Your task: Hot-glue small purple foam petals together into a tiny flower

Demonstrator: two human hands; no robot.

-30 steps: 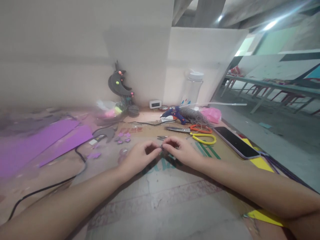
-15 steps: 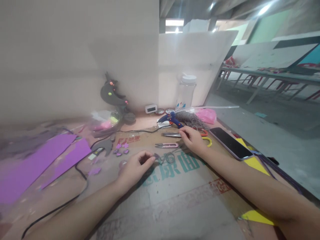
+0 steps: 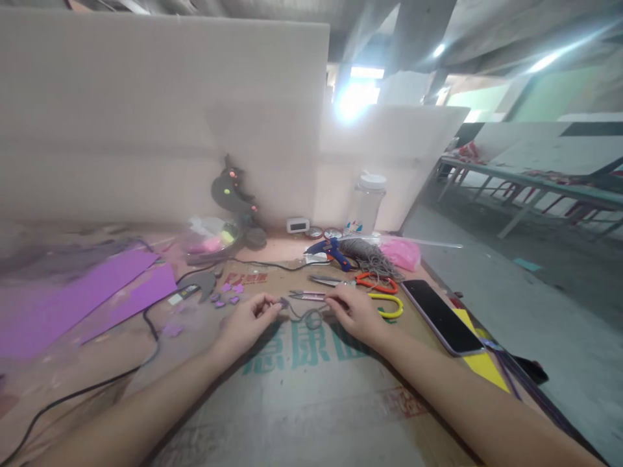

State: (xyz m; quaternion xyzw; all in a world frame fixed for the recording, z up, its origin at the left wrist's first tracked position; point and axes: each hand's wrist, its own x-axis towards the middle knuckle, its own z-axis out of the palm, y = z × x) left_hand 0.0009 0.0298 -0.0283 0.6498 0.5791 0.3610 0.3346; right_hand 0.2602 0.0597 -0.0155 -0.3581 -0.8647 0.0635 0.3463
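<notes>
My left hand point(image 3: 247, 322) rests on the cardboard-covered table point(image 3: 311, 402) with its fingers pinched on one end of a thin grey cord point(image 3: 304, 315). The cord loops on the cardboard between both hands. My right hand point(image 3: 354, 312) lies just right of the loop, fingers curled over the pink thread snips point(image 3: 306, 296), touching their near end. Whether it grips them I cannot make out. Orange and yellow handled scissors point(image 3: 377, 293) lie right behind the right hand.
A blue glue gun point(image 3: 329, 250), a grey yarn bundle point(image 3: 367, 256) and a pink bag point(image 3: 403, 251) lie at the back. A phone point(image 3: 440, 316) lies at the right edge, purple foam sheets point(image 3: 78, 298) and a black cable point(image 3: 150, 327) at left. White panels stand behind.
My right hand left the cord, reached back toward the scissors, then came forward onto the thread snips. The left hand kept its pinch on the cord. The head camera tilted up.
</notes>
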